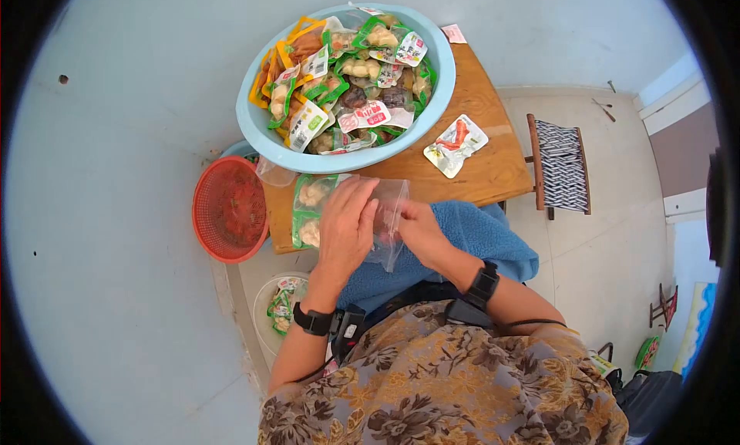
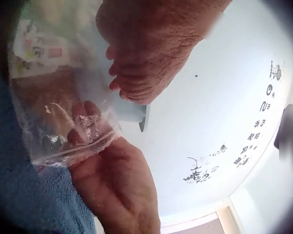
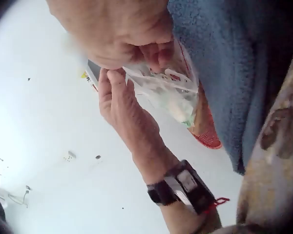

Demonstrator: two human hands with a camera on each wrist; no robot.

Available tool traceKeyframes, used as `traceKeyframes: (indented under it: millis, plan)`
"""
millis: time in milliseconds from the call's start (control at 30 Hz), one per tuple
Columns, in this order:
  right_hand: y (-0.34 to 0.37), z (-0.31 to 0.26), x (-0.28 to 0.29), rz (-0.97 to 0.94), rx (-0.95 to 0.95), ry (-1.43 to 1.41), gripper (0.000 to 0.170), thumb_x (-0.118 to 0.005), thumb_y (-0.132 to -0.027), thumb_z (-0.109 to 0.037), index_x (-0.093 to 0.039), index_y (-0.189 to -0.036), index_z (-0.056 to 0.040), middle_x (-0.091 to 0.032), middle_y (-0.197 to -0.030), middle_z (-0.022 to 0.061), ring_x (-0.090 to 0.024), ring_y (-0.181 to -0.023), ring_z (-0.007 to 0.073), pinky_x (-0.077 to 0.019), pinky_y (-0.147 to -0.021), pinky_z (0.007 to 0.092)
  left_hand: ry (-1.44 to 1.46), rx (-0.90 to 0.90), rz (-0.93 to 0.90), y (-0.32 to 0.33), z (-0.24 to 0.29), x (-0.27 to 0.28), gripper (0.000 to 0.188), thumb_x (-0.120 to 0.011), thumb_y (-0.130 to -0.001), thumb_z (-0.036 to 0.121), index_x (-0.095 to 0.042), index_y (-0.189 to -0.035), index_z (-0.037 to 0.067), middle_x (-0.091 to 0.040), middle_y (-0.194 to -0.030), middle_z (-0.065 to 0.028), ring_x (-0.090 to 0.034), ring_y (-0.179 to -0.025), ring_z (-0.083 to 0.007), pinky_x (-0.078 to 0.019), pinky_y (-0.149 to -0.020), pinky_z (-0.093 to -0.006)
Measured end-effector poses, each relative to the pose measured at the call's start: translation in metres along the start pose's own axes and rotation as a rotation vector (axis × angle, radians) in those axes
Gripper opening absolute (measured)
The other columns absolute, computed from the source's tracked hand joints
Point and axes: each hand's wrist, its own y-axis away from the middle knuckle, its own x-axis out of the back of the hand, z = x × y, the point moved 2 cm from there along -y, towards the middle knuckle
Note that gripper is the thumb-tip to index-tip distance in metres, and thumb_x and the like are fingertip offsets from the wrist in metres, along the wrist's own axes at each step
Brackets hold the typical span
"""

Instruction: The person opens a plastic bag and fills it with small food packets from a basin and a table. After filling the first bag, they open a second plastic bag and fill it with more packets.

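Observation:
A clear plastic zip bag point(image 1: 391, 214) lies at the table's near edge, over the blue cloth on the person's lap. Green-edged food packets point(image 1: 310, 202) with pale lumps show at its left end, partly covered by the left hand point(image 1: 347, 225). That hand rests across the bag with its fingers fairly straight. At the bag's right edge, the right hand point(image 1: 424, 233) pinches the film with curled fingers. In the left wrist view, the right hand's fingertips point(image 2: 85, 122) show through the film, and a white printed label point(image 2: 44, 46) lies farther up the bag.
A blue basin point(image 1: 347, 163) heaped with several food packets stands on the wooden table point(image 1: 493, 156). One white packet point(image 1: 456, 146) lies right of it. To the left is a red basket point(image 1: 208, 229), with a white bucket point(image 1: 262, 314) below. A woven stool point(image 1: 561, 167) stands right.

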Motion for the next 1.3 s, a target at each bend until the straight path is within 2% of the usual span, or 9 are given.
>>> traceKeyframes:
  millis: [133,167,233,467,600,767,900,1000,1300]
  plan:
    - [0.033,-0.005,0.023,-0.022,0.117,0.415,0.029,-0.059,-0.099,-0.022,-0.066,-0.120,-0.0029,-0.061,-0.070,0.0019,-0.056,-0.059,0.0088,-0.0466,-0.054,0.0253,0.051,0.076,-0.186,-0.017,-0.011,-0.017,0.030,-0.060,-0.092,0.010,-0.064,-0.120,0.000,-0.065,-0.116,-0.0227,-0.059,-0.113,-0.0409,-0.0458,-0.098,-0.0459]
    - [0.041,-0.011,0.025,-0.025,0.126,0.419,0.029,-0.059,-0.099,-0.022,-0.066,-0.120,-0.0029,-0.061,-0.070,0.0019,-0.056,-0.059,0.0088,-0.0466,-0.054,0.0253,0.073,0.084,-0.240,-0.020,-0.014,-0.022,0.031,-0.059,-0.092,0.011,-0.064,-0.120,-0.001,-0.065,-0.117,-0.0225,-0.059,-0.113,-0.0410,-0.0454,-0.099,-0.0468]
    - [0.059,-0.019,0.022,-0.284,-0.248,0.399,0.041,-0.061,-0.099,-0.029,-0.060,-0.130,-0.0020,-0.063,-0.072,0.0044,-0.058,-0.058,0.0099,-0.0475,-0.052,0.0256,0.065,0.072,-0.237,-0.024,-0.020,-0.032,0.031,-0.059,-0.092,0.013,-0.064,-0.119,-0.001,-0.066,-0.116,-0.0221,-0.060,-0.112,-0.0400,-0.0454,-0.098,-0.0471]
    - [0.068,0.008,0.011,-0.408,-0.256,0.418,0.058,-0.067,-0.095,-0.033,-0.050,-0.139,-0.0006,-0.066,-0.075,0.0088,-0.062,-0.058,0.0122,-0.0505,-0.052,0.0275,0.103,0.126,-0.346,-0.030,-0.021,-0.050,0.018,-0.061,-0.090,0.013,-0.068,-0.100,0.000,-0.068,-0.093,-0.0199,-0.065,-0.086,-0.0378,-0.0512,-0.077,-0.0432]
    - [0.063,0.013,0.005,-0.413,-0.177,0.458,0.053,-0.071,-0.093,-0.029,-0.054,-0.134,0.0007,-0.067,-0.074,0.0083,-0.065,-0.060,0.0129,-0.0517,-0.054,0.0281,0.090,0.186,-0.414,-0.028,-0.023,-0.049,0.019,-0.059,-0.091,0.020,-0.066,-0.092,0.003,-0.067,-0.090,-0.0170,-0.063,-0.090,-0.0386,-0.0476,-0.081,-0.0502]
    - [0.062,0.017,0.003,-0.395,0.024,0.566,0.031,-0.074,-0.089,-0.024,-0.066,-0.104,0.0015,-0.069,-0.075,0.0106,-0.067,-0.062,0.0147,-0.0525,-0.057,0.0306,0.132,0.152,-0.330,-0.028,-0.020,-0.039,0.014,-0.062,-0.089,0.016,-0.065,-0.088,0.002,-0.066,-0.082,-0.0170,-0.063,-0.078,-0.0381,-0.0483,-0.072,-0.0473]
    - [0.064,0.004,0.003,-0.441,0.136,0.750,0.024,-0.075,-0.089,-0.019,-0.066,-0.097,0.0015,-0.069,-0.077,0.0084,-0.067,-0.070,0.0113,-0.0538,-0.062,0.0286,0.263,0.244,-0.223,-0.020,-0.010,-0.019,0.012,-0.064,-0.089,0.013,-0.063,-0.088,0.001,-0.065,-0.083,-0.0164,-0.062,-0.078,-0.0362,-0.0477,-0.071,-0.0448]
    - [0.071,-0.018,0.001,-0.390,0.229,0.831,0.021,-0.076,-0.085,-0.019,-0.064,-0.085,-0.0009,-0.067,-0.071,0.0137,-0.067,-0.064,0.0234,-0.0502,-0.058,0.0354,0.276,0.210,-0.030,-0.014,0.000,0.010,0.009,-0.065,-0.088,0.010,-0.062,-0.089,0.001,-0.064,-0.085,-0.0153,-0.061,-0.079,-0.0332,-0.0475,-0.070,-0.0415]
    - [0.096,-0.127,-0.010,-0.140,1.005,1.083,0.017,-0.075,-0.079,-0.003,-0.058,-0.078,-0.0037,-0.066,-0.081,0.0132,-0.064,-0.067,0.0322,-0.0508,-0.058,0.0373,0.534,0.250,0.327,-0.005,0.022,0.095,0.009,-0.067,-0.094,0.008,-0.063,-0.095,0.000,-0.063,-0.091,-0.0018,-0.057,-0.083,-0.0091,-0.0464,-0.077,-0.0233]
